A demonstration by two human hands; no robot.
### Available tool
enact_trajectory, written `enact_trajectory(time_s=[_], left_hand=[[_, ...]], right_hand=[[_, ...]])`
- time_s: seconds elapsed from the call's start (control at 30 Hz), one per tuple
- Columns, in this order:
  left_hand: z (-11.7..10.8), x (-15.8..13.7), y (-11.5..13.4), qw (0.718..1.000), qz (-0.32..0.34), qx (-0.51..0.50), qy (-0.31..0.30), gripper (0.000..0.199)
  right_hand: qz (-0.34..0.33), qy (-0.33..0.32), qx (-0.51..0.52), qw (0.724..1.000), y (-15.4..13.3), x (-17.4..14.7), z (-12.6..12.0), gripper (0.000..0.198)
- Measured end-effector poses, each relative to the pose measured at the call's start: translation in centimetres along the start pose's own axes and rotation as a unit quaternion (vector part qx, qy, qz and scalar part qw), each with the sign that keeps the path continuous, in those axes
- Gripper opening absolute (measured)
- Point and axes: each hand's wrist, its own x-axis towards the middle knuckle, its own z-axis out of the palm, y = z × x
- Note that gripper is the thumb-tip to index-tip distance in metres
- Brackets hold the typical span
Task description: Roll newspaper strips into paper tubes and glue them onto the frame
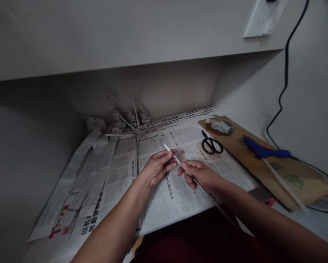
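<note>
Between my two hands runs a thin rolled paper stick (177,159), its white tip pointing away from me and its tail trailing back under my right forearm. My left hand (160,165) pinches it near the tip with thumb and fingers. Just behind, my right hand (198,174) grips the same stick, fingers curled round it. Beyond my hands, several paper sticks cross in a star-shaped bundle (138,133) on the spread newspaper (153,160). Black-handled scissors (212,145) lie to the right of my hands.
Paper strips (70,175) lie at the left. Small woven pieces (131,117) stand at the back beside long paper sticks (185,116). At right, a blue glue gun (266,149) with a black cord (287,69) and a crumpled wad (221,126) rest on cardboard (287,179).
</note>
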Motion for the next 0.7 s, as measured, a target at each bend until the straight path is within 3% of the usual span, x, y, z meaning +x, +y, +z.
enact_trajectory(time_s=[0.13,0.27,0.33,0.47,0.53,0.6,0.7], left_hand=[[-0.1,0.3,-0.1,0.999,0.018,0.007,0.027,0.02],[-0.2,0.4,-0.1,0.998,0.028,0.014,0.053,0.019],[-0.2,0.4,0.0,0.998,0.025,0.014,0.056,0.018],[-0.1,0.4,0.1,0.998,0.02,-0.001,0.055,0.017],[-0.1,0.4,0.2,0.998,0.02,-0.004,0.051,0.017],[-0.1,0.4,0.2,0.998,0.022,-0.002,0.05,0.016],[-0.2,0.4,0.2,0.998,0.031,0.002,0.054,0.016]], right_hand=[[-0.013,0.038,-0.133,0.99,-0.1,-0.4,0.4,0.035],[-0.131,0.127,-0.368,0.912,-0.3,-0.9,0.9,0.025],[-0.136,0.12,-0.376,0.909,-0.4,-0.9,1.0,0.026],[-0.059,0.037,-0.213,0.975,-0.2,-0.5,0.8,0.032],[-0.018,-0.007,-0.099,0.995,0.0,-0.3,0.6,0.034],[0.022,-0.048,0.021,0.998,0.1,-0.2,0.3,0.033],[0.073,-0.121,0.166,0.976,0.2,0.0,-0.3,0.03]])
